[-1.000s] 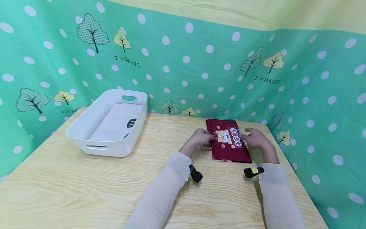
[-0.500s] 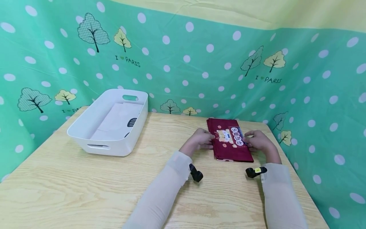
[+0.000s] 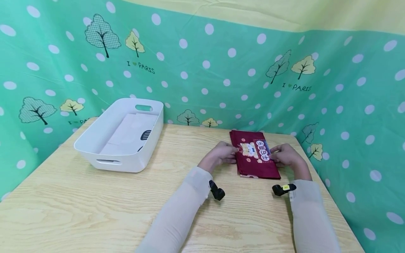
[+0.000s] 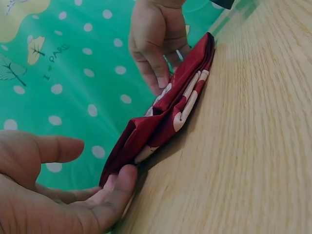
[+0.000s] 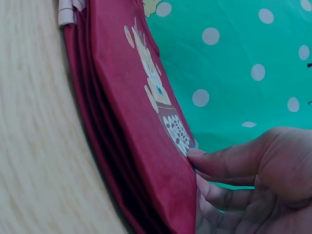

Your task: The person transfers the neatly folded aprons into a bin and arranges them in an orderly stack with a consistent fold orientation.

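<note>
A folded dark red cloth point(image 3: 253, 170) with a cartoon animal and white characters printed on top lies on the table at the right. Several stacked layers show along its edge in the right wrist view. At its left edge is my left hand point(image 3: 221, 154); in the left wrist view the fingers point(image 4: 119, 190) reach under the edge while the thumb point(image 4: 61, 148) stays apart from the cloth. My right hand point(image 3: 286, 157) pinches the right edge, with the thumb point(image 5: 219, 163) on top and the fingers underneath, partly hidden.
A white plastic basket point(image 3: 118, 163) with handle slots stands at the left of the wooden table point(image 3: 104, 207). In it lies a pale folded item point(image 3: 129, 131) with black print. A green dotted curtain point(image 3: 196, 88) hangs behind and along the right side.
My right hand has come from above the printed top to the cloth's right edge and pinches it. The cloth has shifted very slightly right. My left hand has hardly moved.
</note>
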A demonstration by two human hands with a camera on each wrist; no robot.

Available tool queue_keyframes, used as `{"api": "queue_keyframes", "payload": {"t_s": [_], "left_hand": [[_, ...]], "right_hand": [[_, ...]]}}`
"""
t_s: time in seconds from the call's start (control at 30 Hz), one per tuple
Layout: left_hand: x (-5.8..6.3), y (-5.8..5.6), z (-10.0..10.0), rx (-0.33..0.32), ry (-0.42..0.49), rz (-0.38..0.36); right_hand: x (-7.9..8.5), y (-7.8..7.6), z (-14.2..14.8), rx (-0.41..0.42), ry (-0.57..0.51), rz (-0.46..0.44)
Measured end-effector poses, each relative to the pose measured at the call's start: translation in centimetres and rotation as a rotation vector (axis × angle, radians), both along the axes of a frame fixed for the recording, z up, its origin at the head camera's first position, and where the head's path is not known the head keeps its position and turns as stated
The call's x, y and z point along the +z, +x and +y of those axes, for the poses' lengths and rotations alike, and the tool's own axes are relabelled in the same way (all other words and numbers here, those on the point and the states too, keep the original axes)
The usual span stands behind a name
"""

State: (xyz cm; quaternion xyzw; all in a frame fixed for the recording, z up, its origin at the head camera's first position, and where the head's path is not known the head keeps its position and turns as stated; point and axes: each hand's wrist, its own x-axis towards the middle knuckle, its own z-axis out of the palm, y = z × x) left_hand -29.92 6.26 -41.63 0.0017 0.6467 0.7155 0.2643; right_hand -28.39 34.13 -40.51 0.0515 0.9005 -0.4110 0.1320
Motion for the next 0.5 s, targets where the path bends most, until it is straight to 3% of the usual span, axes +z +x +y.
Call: {"api": "queue_keyframes", "payload": {"t_s": [0.3,0.5], "left_hand": [[0.62,0.35,0.17,-0.031,0.018,0.019],[0.47,0.49,0.60,0.018,0.027,0.002]], "right_hand": [[-0.22,-0.37,0.26,-0.023,-0.054,-0.020],[-0.25,-0.30,0.36,-0.016,-0.063,-0.023]]}}
